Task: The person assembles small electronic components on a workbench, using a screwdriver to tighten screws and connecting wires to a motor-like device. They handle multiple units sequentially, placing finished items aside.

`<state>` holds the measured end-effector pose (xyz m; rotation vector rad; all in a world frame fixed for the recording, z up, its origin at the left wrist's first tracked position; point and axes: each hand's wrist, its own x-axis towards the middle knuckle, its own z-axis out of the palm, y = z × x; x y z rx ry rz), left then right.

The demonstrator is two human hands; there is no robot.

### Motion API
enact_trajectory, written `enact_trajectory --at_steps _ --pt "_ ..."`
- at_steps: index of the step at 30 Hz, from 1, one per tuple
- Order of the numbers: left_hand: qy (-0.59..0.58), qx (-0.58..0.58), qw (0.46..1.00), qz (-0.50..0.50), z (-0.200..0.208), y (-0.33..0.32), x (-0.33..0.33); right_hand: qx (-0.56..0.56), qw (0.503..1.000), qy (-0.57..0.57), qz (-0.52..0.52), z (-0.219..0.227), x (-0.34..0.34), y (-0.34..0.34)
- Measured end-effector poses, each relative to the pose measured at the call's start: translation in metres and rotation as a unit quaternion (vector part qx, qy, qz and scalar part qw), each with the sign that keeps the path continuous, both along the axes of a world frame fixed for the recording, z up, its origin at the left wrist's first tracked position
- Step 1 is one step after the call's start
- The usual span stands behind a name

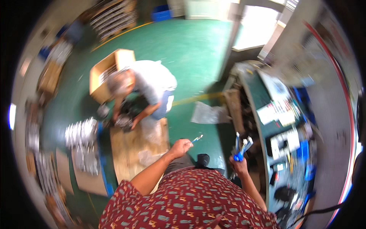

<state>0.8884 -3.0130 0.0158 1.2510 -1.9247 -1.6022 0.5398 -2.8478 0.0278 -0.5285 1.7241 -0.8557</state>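
In front of my body, my left hand [180, 149] is closed around a thin light-blue stick with a shiny metallic tip [197, 138], pointing up and to the right. My right hand [239, 166], beside the workbench, grips a bundle of blue and white pieces [241, 149]. The upper ends of that bundle spread apart, and blur hides their exact kind. The two hands are well apart. Ahead to the left, a bent-over co-worker [148, 84] has both hands on a round metal part [124, 120] above a wooden board [122, 152].
A workbench [263, 128] with papers, tools and blue bins runs along my right. An open cardboard box [100, 82] stands behind the co-worker. Rows of wrapped metal parts [81, 133] lie at left. Clear plastic sheeting [209, 113] lies on the green floor [190, 45].
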Motion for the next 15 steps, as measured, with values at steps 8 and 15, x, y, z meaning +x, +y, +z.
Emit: enact_trajectory --at_steps 8,15 --pt "0.052 0.031 0.959 -0.275 0.127 0.026 -0.172 -0.187 0.922 -0.108 -0.321 0.112 0.011 0.063" --pt "0.082 0.101 0.833 -0.538 0.132 0.152 -0.223 -0.215 0.810 -0.078 -0.540 0.142 0.062 0.207"
